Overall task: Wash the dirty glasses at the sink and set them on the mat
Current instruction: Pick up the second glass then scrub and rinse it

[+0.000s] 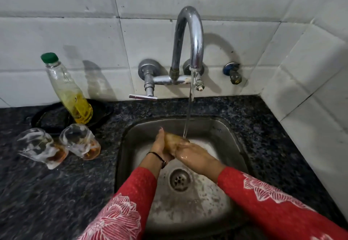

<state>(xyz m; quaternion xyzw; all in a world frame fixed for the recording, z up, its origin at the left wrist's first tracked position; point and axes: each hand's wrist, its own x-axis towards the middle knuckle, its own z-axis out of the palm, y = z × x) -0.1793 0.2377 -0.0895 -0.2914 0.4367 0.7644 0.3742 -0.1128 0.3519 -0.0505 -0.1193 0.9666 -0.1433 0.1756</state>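
A: Well, what is being held over the sink (130,145)?

B: A glass (172,142) with a brownish tint is clasped between both hands, right under the stream of water (190,108) that runs from the curved tap (190,38). The left hand (160,145) is wrapped round its left side, fingers pointing away from the camera. The right hand (190,154) is laid flat across its right side and is wet and shiny. The glass is blurred and partly hidden by the fingers, so it cannot be told which way up it is.

A: And where are the other glasses found?

B: Two more are seen on the dark speckled table (56,192), left of the sink. The left glass (40,147) and the right glass (81,141) are set just beside each other, each streaked with white film and showing an amber residue at the near end.

A: What else is placed near them?

B: A clear bottle (69,91) with a green cap, part filled with yellow liquid, is stood on a black tray (50,117) behind the two glasses, against the tiled wall (56,32). Red patterned sleeves (263,198) are worn on both arms, and a dark band (158,157) is worn at the left wrist.
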